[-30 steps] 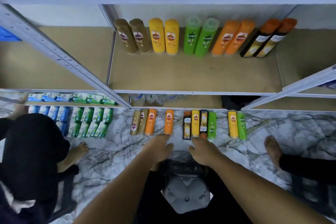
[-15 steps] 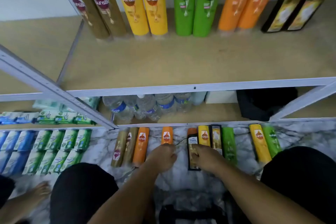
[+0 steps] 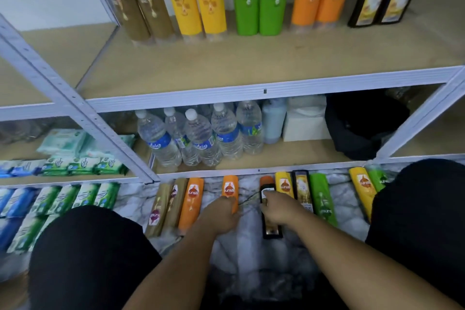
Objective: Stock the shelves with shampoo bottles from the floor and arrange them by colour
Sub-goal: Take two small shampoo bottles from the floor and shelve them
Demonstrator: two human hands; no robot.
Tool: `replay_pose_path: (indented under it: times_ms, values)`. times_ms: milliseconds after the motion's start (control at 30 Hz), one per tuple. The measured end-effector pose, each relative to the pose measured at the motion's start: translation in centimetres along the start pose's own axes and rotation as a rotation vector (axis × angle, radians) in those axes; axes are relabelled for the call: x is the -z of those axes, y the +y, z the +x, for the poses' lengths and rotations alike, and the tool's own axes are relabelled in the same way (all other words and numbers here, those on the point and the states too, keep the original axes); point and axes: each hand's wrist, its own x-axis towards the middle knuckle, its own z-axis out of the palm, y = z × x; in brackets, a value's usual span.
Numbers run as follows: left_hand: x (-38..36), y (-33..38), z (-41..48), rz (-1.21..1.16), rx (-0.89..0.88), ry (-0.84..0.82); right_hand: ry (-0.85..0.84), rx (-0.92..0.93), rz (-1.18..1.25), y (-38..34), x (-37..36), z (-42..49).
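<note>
grey marble floor point(image 3: 346, 199): ten plastic shampoo bottles point(image 3: 323, 199) lying there, ten more standing colour-paired on the tan shelf board point(image 3: 251, 65), roughly half done. left hand point(image 3: 221, 216) grips an orange bottle point(image 3: 230, 189), right hand point(image 3: 279, 211) grips a black orange-capped bottle point(image 3: 271, 230).

Held, left: our left hand point(image 3: 221, 218) grips the near end of an orange bottle point(image 3: 230, 187) lying on the marble floor point(image 3: 251, 246).

Held, right: our right hand point(image 3: 283, 211) grips a black bottle point(image 3: 271, 230) with an orange cap.

Left of our left fingers point(image 3: 227, 202): spare orange bottle point(image 3: 192, 200), then two brown bottles point(image 3: 161, 209).

Right of our right fingers point(image 3: 271, 200): yellow bottle point(image 3: 284, 185), gold bottle point(image 3: 302, 187), green bottle point(image 3: 323, 199), side by side.

Beyond our fingertips: water bottles point(image 3: 201, 138) on the low shelf point(image 3: 289, 153). Above that, upright bottles point(image 3: 246, 0) in colour pairs on the upper shelf point(image 3: 251, 65).
</note>
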Motion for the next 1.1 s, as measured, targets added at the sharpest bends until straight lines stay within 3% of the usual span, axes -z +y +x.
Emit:
replay_pose_path:
  times_ms: [233, 500, 800, 900, 1100]
  values:
    - [-1.7, -0.2, 1.4, -0.022, -0.013, 0.045, 0.020, 0.019, 0.077, 1.0, -1.8, 1.6]
    - [-5.1, -4.6, 6.0, -0.130, 0.164, 0.006, -0.038, -0.096, 0.194, 3.2, -4.0, 7.2]
    - [-8.0, -7.5, 11.7, -0.303, 0.262, 0.073, 0.145, -0.292, 0.175, 3.4, -7.3, 12.2]
    - [-8.9, -7.6, 12.5, -0.321, 0.279, 0.066, 0.185, -0.277, 0.164, 3.1, -8.0, 13.0]
    - [-10.0, -8.1, 13.9, -0.394, 0.385, 0.070, 0.191, -0.219, 0.375, 0.6, -9.5, 14.5]
